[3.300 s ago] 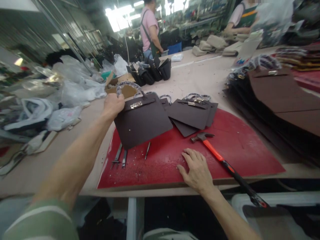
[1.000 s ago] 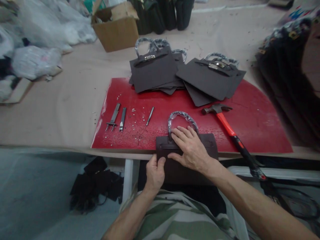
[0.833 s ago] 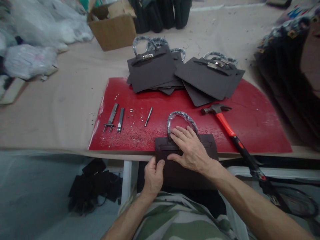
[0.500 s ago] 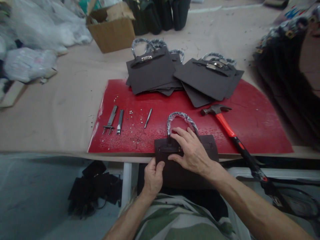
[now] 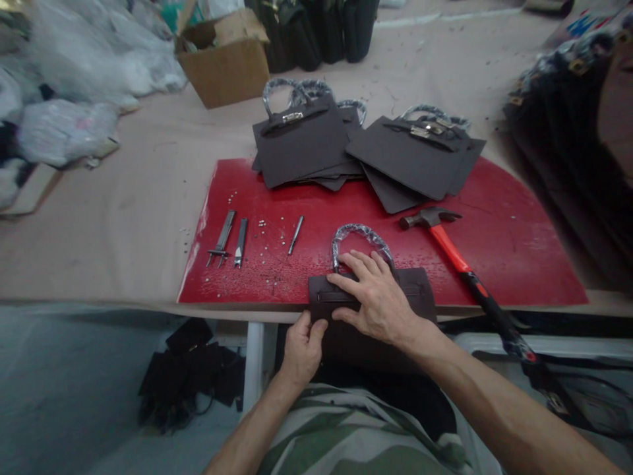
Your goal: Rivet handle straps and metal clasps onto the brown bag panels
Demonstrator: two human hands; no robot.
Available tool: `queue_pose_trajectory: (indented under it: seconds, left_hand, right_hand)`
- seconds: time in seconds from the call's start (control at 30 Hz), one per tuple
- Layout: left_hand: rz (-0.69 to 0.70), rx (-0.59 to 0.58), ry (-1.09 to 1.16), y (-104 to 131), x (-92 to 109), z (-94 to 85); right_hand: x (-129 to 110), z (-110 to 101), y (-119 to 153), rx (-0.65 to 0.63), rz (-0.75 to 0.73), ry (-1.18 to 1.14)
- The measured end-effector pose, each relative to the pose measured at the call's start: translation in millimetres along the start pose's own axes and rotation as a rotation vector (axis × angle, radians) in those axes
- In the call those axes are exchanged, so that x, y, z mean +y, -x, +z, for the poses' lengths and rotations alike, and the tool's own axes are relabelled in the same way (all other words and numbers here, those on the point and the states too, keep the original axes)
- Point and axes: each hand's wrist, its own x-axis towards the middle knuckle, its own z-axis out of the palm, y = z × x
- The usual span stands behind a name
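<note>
A dark brown bag panel (image 5: 366, 343) with a plastic-wrapped handle (image 5: 360, 229) hangs over the table's front edge, its top on the red mat (image 5: 514, 244). My left hand (image 5: 302, 346) pinches the panel's left edge between thumb and fingers. Spread over the upper part of the panel, below the handle, is my right hand (image 5: 373, 300), its fingers apart and its palm down. A hammer (image 5: 448, 247) with a red and black grip lies to the right. Two metal punches (image 5: 222, 239) (image 5: 241, 243) and a thin metal rod (image 5: 295, 235) lie to the left among small studs.
Behind the mat's middle lie stacked handled panels (image 5: 301, 148) (image 5: 410, 155). A cardboard box (image 5: 225, 69) and plastic bags (image 5: 64, 132) stand at the back left. Dark bag parts (image 5: 558, 152) are piled at the right; more dark pieces (image 5: 190, 369) are low at the left.
The fingers of my right hand have shifted slightly left and flattened on the panel. My left hand keeps its grip. The whole view has moved a little.
</note>
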Motion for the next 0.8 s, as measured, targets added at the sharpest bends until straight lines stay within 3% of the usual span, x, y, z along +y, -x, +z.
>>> queue_pose_trajectory:
  seconds: [0.07,0.2,0.3,0.4,0.5,0.57,0.7,0.8]
  left_hand:
    - [0.011,0.023,-0.11,6,8,-14.9]
    - [0.157,0.198,-0.321,3,30,-59.2]
    - [0.192,0.379,-0.395,-27,49,-101.5]
    - [0.11,0.5,-0.455,-77,62,-146.1]
    - [-0.011,0.485,-0.597,-127,65,-181.6]
    - [-0.102,0.421,-0.71,-152,64,-196.1]
    - [-0.264,0.182,-0.85,-180,58,-208.0]
    - [-0.293,0.124,-0.866,-189,57,-210.0]
  right_hand:
    - [0,0,0,0.008,0.004,-0.008]
    - [3,3,1,0.047,-0.005,0.0]
    - [8,9,1,0.097,-0.032,0.023]
    - [13,15,1,0.137,-0.059,0.042]
    - [16,18,1,0.151,-0.077,0.053]
    - [17,18,1,0.155,-0.079,0.059]
    - [18,19,0,0.161,-0.088,0.066]
    - [18,19,-1,0.168,-0.092,0.067]
